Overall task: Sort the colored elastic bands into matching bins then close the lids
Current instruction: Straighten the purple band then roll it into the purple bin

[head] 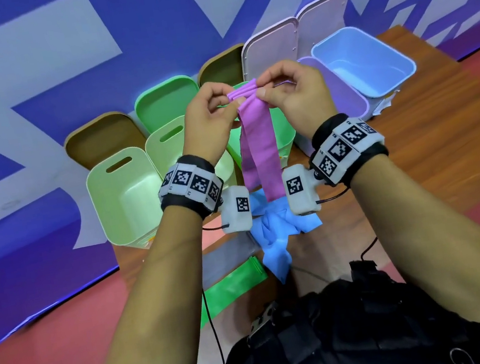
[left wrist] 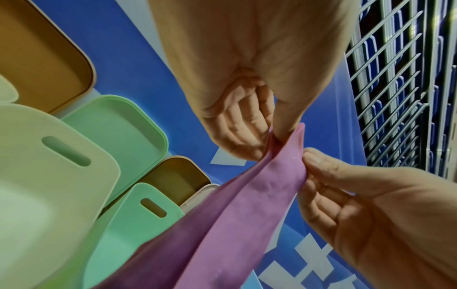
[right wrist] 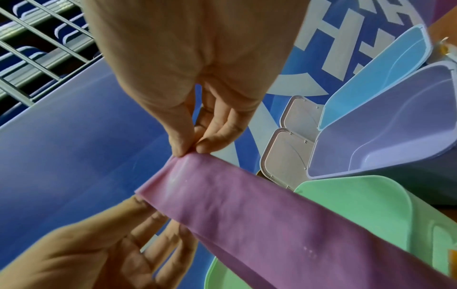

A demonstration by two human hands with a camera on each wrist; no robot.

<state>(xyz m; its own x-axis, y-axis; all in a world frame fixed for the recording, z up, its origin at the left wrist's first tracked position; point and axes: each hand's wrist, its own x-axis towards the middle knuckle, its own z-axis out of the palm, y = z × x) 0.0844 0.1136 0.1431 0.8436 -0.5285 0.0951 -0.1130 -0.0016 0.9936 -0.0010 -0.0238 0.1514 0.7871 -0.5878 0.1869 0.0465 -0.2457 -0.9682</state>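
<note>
Crowding behind — open bins (head: 127, 197), lids (head: 270, 46)

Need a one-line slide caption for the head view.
Both hands, left hand and right hand, pinch the top of a purple elastic band above open bins, the purple bin at right; blue band on the table.

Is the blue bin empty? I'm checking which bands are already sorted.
Yes, the head view shows the blue bin with a bare interior.

It looked like a staged recording area in a hall: a large blue printed banner (head: 26, 90) with pale lettering stood behind the wooden surface (head: 433, 130), red flooring (head: 55, 355) lay around it, and metal railings (left wrist: 400, 88) fronted rows of blue seats.
</note>
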